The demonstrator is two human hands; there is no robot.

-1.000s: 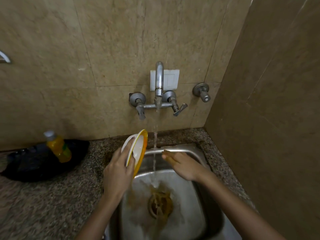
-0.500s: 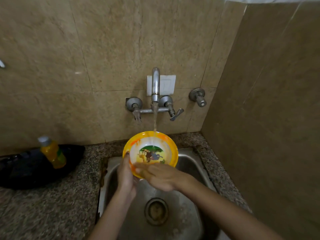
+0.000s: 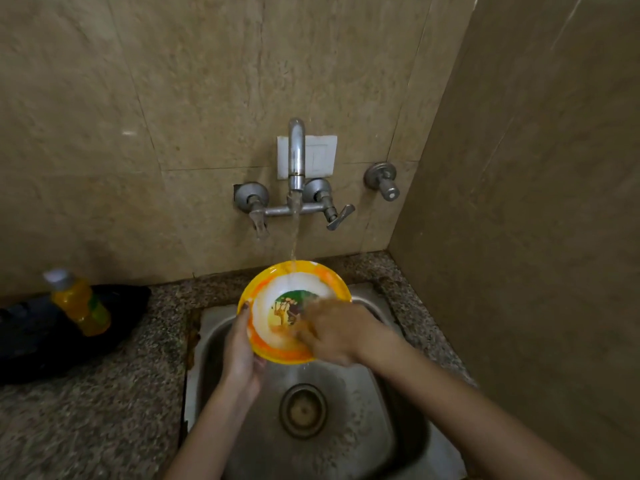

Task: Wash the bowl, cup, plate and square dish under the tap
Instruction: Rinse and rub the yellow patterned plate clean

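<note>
A yellow and orange bowl [image 3: 277, 292] with a picture on its bottom is held over the steel sink [image 3: 408, 438], tilted toward me. Water from the wall tap [image 3: 296, 157] falls onto its far rim. My left hand [image 3: 240, 355] grips the bowl's left edge, thumb on the rim. My right hand [image 3: 334, 332] is blurred, its fingers pressing on the inside of the bowl at the right. The cup, plate and square dish are out of view.
A yellow bottle [image 3: 81, 303] with a grey cap stands on a black tray [image 3: 27, 344] on the speckled granite counter [image 3: 86, 420] at the left. Tiled walls close in behind and on the right. The drain [image 3: 303, 410] lies below the bowl.
The bowl turned from edge-on beside the stream to facing me under the water. My right hand moved from the sink's back rim into the bowl and now rubs its inside.
</note>
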